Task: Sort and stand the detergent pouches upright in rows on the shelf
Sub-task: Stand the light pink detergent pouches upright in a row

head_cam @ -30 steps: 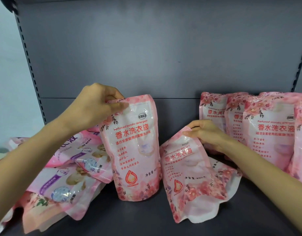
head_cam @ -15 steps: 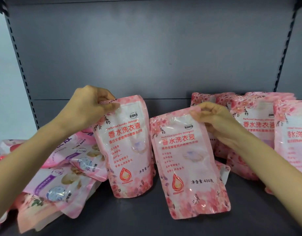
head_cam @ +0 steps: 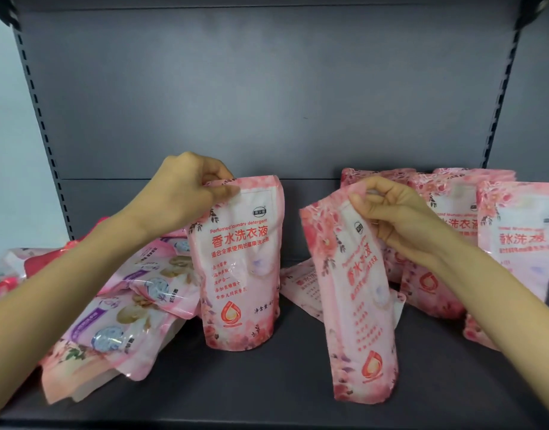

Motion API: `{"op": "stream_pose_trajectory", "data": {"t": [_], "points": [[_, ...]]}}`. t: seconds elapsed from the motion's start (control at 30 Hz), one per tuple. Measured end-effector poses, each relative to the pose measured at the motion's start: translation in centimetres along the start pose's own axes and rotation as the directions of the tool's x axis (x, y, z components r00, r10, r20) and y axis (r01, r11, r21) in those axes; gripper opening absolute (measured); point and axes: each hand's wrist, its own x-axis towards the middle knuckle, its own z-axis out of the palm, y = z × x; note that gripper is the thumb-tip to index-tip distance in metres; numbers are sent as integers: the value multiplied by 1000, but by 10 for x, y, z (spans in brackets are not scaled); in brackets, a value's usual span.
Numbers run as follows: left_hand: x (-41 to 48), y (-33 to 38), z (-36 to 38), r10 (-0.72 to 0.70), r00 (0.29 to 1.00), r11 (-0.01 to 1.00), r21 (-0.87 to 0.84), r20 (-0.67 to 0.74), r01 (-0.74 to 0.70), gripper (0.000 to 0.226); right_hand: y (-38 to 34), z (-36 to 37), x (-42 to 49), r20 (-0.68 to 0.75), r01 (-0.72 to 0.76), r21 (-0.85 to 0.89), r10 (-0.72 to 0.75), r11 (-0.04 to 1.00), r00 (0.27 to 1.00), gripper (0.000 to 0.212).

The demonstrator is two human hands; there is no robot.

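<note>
L hand pinches top corner of upright pouch mid-shelf. R hand grips top of 2nd pouch, standing but turned edge-on, nearer front. Flat pouch lies behind it. Messy pile crowds L side; standing row w/ pink fronts packs R side behind R arm

Dark grey metal back panel, slotted uprights either side, pale wall at left, even light

Pink floral detergent pouches on a dark grey shelf.
Red lettering and droplet emblem; leftward heaped pouches carry purple bands.
</note>
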Motion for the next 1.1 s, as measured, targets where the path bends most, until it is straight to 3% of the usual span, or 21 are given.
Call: {"op": "stream_pose_trajectory", "data": {"t": [0.3, 0.43, 0.57, 0.67, 0.77, 0.87, 1.1], "points": [[-1, 6, -3, 51, 997, 999, -6, 49, -51, 13, -4, 12, -13, -207, 45, 24, -39, 999, 978, 9], [-6, 18, -6, 125, 992, 992, -20, 17, -125, 12, -7, 25, -15, -266, 83, 25, -73, 996, 961, 13], [-11, 37, -13, 132, 990, 990, -56, 51, -129, 38, -6, 39, -11, -313, 139, 42, -119, 989, 942, 8], [-12, 46, -18, 91, 982, 993, -89, 164, -77, 50, -4, 49, -8, -324, 165, 45, -142, 985, 935, 10], [-13, 46, -18, 130, 960, 992, -32, 249, -126, 38, 0, 55, -6, -332, 162, 83, -126, 983, 935, 11], [-12, 40, -16, 156, 961, 987, 7, 229, -161, 17, 3, 58, -4, -305, 126, 115, -86, 985, 948, 10], [-10, 30, -14, 163, 977, 987, -21, 140, -161, 12, 0, 50, -4, -162, 53, -124, -72, 991, 984, 12]]}}
